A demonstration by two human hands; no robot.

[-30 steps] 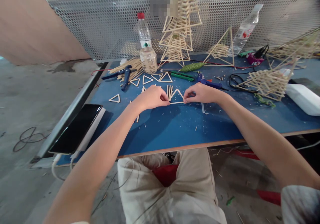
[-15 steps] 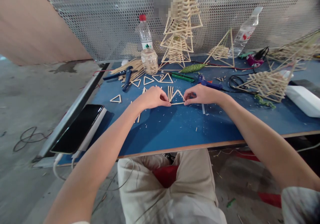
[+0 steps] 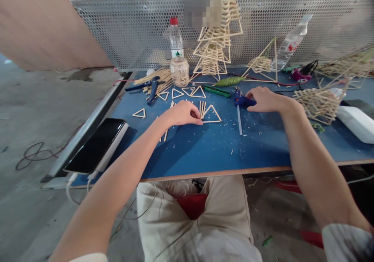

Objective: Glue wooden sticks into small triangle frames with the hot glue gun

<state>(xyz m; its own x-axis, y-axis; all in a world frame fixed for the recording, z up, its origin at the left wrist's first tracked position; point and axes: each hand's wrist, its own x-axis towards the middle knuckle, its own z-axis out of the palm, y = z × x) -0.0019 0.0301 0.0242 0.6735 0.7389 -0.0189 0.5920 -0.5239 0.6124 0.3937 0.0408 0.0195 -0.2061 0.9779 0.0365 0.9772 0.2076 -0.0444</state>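
My left hand (image 3: 187,114) pinches the left corner of a small triangle of wooden sticks (image 3: 212,121) lying on the blue table. Upright in the view, several loose sticks (image 3: 202,108) lie just behind that corner, and more sticks (image 3: 166,135) show below my left wrist. My right hand (image 3: 264,99) has its thumb and fingers around the handle of a blue hot glue gun (image 3: 239,98), which rests on the table. A clear glue stick (image 3: 240,121) extends from the gun toward me.
Finished stick triangles (image 3: 177,93), blue cutters (image 3: 153,88) and a green knife (image 3: 216,91) lie behind my hands. Taller stick structures (image 3: 212,55), a jar (image 3: 179,73) and bottles (image 3: 176,39) stand along the mesh panel. A phone (image 3: 96,145) sits at the left edge.
My right hand has let go of the triangle's right corner and moved right to the glue gun's handle. My left hand stays on the left corner. The view has shifted slightly.
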